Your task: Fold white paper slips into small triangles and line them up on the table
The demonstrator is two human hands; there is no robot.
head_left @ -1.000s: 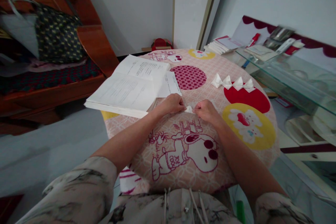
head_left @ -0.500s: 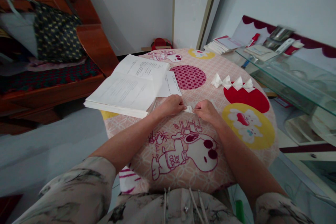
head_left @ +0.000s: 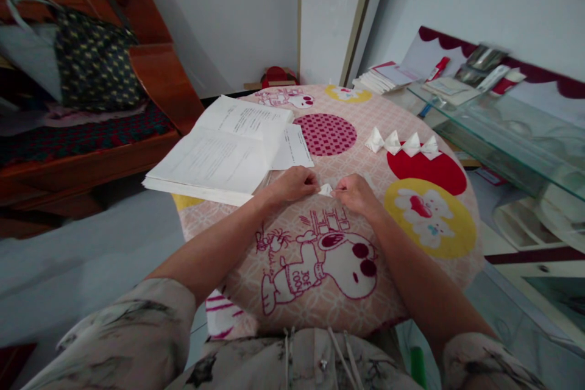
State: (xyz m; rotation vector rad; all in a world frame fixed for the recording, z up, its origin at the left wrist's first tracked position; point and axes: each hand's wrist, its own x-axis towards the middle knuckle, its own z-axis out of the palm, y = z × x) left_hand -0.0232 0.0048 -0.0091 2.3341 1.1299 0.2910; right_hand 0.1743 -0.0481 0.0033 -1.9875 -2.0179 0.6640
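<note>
Between my two hands, a small piece of folded white paper (head_left: 326, 189) shows above the patterned tablecloth (head_left: 292, 219). My left hand (head_left: 299, 183) is closed with its fingertips on the paper's left side. From the right, my right hand (head_left: 355, 193) pinches the paper's other side. The fingers partly hide the paper, so its whole shape does not show. Farther off to the right, several folded white paper shapes (head_left: 393, 142) with pointed tops stand in a row, partly over a red patch of the cloth.
An open book (head_left: 214, 152) lies at the table's left, with a loose printed sheet (head_left: 292, 149) beside it. At the right, a glass shelf (head_left: 503, 128) stands close to the table and bears a metal container (head_left: 489, 58). A wooden bench (head_left: 159, 73) with a bag (head_left: 94, 61) is at left.
The folded paper between my hands now stands up in more of a peak, and my hands are slightly closer together. The row of folded shapes has not changed.
</note>
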